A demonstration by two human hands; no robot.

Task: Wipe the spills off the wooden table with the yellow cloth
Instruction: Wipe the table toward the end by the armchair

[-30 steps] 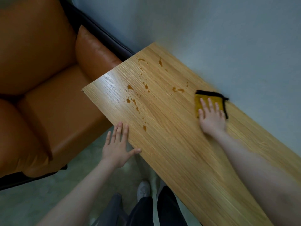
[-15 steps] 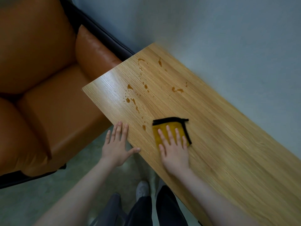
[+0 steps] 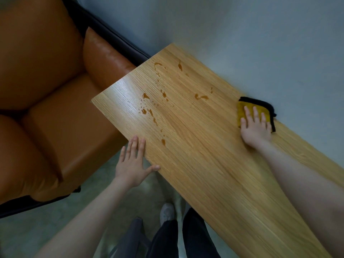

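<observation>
A long wooden table [image 3: 214,164] runs from the middle of the view to the lower right. Brown spills [image 3: 149,110] are scattered over its left end, with one drop [image 3: 163,142] near the front edge. A folded yellow cloth [image 3: 242,110] with black trim lies at the table's far edge by the wall. My right hand [image 3: 256,127] presses flat on the cloth, fingers spread. My left hand [image 3: 133,162] rests open against the table's front edge, thumb touching the wood.
An orange leather armchair [image 3: 46,108] stands left of the table, touching its end. A grey wall [image 3: 260,43] runs behind the table. My legs and a white shoe [image 3: 167,213] are on the floor below the front edge.
My right hand slid the cloth from the far edge to the front edge near the spills, then back to the far edge by the wall. My left hand stayed put.
</observation>
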